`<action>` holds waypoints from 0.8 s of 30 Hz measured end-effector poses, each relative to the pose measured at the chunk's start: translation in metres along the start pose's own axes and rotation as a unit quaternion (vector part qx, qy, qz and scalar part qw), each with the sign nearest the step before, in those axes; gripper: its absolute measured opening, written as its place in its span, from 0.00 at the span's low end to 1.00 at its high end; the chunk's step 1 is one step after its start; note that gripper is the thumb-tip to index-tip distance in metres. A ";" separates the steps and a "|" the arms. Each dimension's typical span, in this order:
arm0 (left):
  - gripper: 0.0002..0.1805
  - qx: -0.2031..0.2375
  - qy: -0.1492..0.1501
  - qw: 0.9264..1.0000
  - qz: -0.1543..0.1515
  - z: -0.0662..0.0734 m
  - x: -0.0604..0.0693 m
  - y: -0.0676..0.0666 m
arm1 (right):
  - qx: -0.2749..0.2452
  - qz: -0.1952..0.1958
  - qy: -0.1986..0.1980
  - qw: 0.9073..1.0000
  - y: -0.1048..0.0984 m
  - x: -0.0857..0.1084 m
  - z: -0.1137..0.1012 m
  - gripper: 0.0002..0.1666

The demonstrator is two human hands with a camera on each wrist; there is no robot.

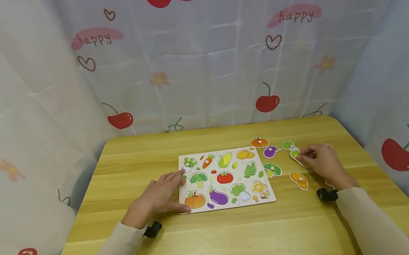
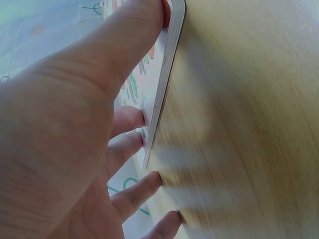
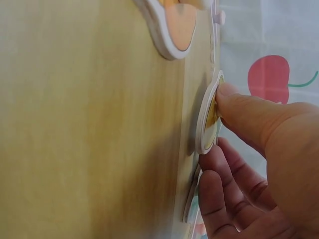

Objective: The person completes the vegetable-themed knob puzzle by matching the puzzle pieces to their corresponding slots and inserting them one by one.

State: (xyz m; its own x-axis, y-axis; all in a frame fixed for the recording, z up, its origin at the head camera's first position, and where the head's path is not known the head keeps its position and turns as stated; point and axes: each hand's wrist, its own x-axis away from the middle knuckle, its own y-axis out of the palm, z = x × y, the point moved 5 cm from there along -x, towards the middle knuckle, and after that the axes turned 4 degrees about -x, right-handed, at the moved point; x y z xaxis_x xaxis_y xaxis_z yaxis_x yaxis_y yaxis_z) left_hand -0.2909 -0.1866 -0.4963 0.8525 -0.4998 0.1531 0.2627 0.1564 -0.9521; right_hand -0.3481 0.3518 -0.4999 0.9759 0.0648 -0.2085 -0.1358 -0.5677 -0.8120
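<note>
A wooden vegetable puzzle board (image 1: 222, 203) lies flat on the table. My left hand (image 1: 162, 193) rests at its left edge, fingers spread; the thumb and some fingertips touch the board, while other fingertips reach the table beyond it in the left wrist view. Right of the board, my right hand (image 1: 325, 163) pinches a yellow-and-green puzzle piece (image 3: 211, 119), which looks like corn, between thumb and fingers. This piece is tilted close to the tabletop. Near that hand lie a potato piece (image 1: 299, 180), a leafy green piece (image 1: 288, 145) and an eggplant piece (image 1: 271, 151).
A pumpkin piece (image 1: 259, 141) and a broccoli piece (image 1: 272, 169) lie along the board's right side. Other pieces are partly hidden under the right hand. Cherry-patterned curtains (image 1: 200, 78) surround the wooden table (image 1: 224, 246) at the back and sides.
</note>
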 end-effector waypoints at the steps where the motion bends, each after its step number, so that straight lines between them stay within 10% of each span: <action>1: 0.52 -0.001 0.000 1.000 0.000 0.001 0.000 0.000 | 0.000 0.001 0.001 1.000 0.000 0.001 0.000 0.12; 24: 0.52 0.002 -0.006 1.000 0.001 -0.001 0.000 0.003 | -0.033 0.001 -0.021 0.999 0.000 -0.001 -0.036 0.12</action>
State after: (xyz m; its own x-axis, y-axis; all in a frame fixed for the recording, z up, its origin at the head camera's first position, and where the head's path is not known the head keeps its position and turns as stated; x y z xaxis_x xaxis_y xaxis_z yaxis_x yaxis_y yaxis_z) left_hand -0.2910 -0.1867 -0.4990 0.8587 -0.4888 0.1539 0.2621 0.1610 -0.9515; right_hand -0.3432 0.3221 -0.4806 0.9675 0.0968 -0.2335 -0.1246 -0.6208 -0.7740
